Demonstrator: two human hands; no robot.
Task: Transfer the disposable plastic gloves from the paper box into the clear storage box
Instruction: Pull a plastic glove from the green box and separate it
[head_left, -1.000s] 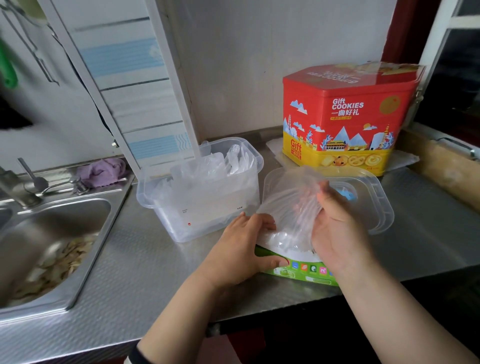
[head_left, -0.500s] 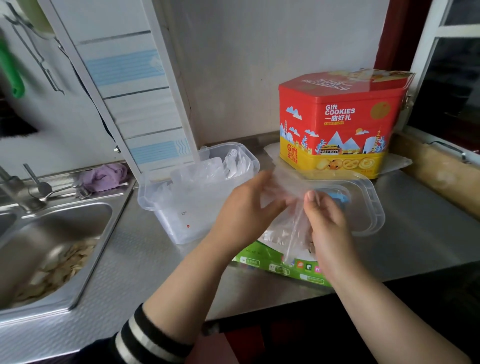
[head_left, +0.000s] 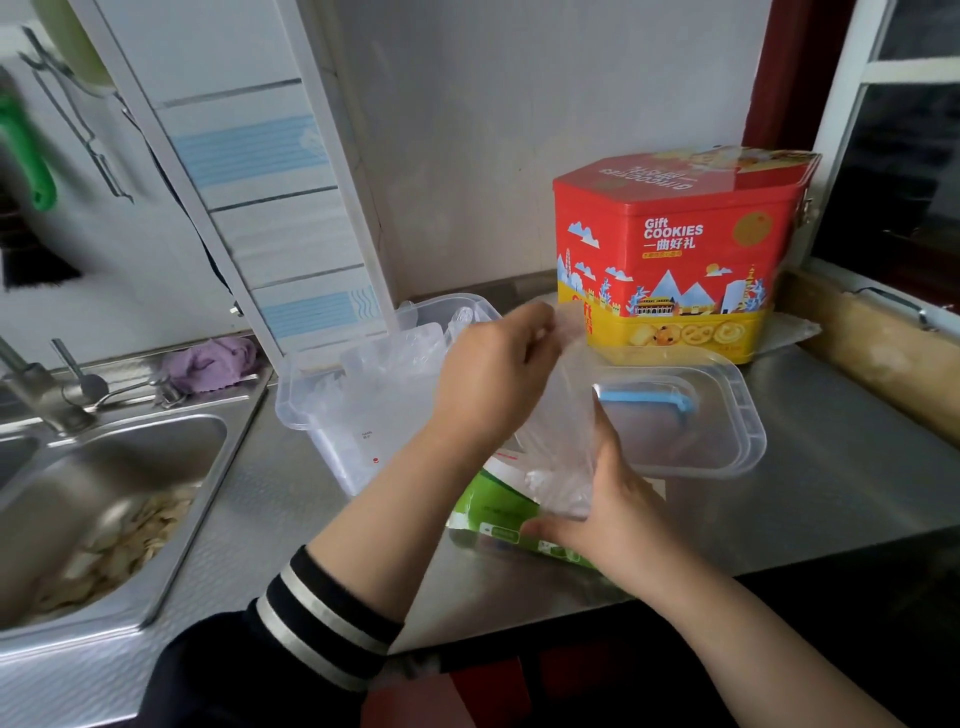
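**Gloves lifted from the paper box, bound for the clear tub**

The brushed stainless-steel counter (head_left: 810, 499) carries everything, with a steel sink basin (head_left: 104, 493) set into it on the left. At the far right stands a tall red-and-yellow cookie tin (head_left: 675, 249). In front of it lies a clear rectangular plastic lid (head_left: 727, 447) with a blue clip, upside down. Left of the lid sits the clear rectangular plastic storage box (head_left: 332, 415), open-topped and already holding a loose heap of transparent gloves. Nearest the counter edge, between the two arms, lies the flat green-and-white paper glove box (head_left: 493, 514).

The step in hand appears to be the lift: a bunch of thin, see-through disposable plastic gloves (head_left: 566, 415) stretches upward from the paper box. The left hand (head_left: 493, 379) is raised above the storage box's right end, its fingers curled and pinching the top of the bunch. The right hand (head_left: 613, 499) sits low at the paper box, fingers bent around the lower part of the film, thumb reaching up along it; it seems to steady the box as well, though that contact is partly hidden.

The next move likely calls for freeing the lower end, then carrying the bunch left and dropping it into the storage box.
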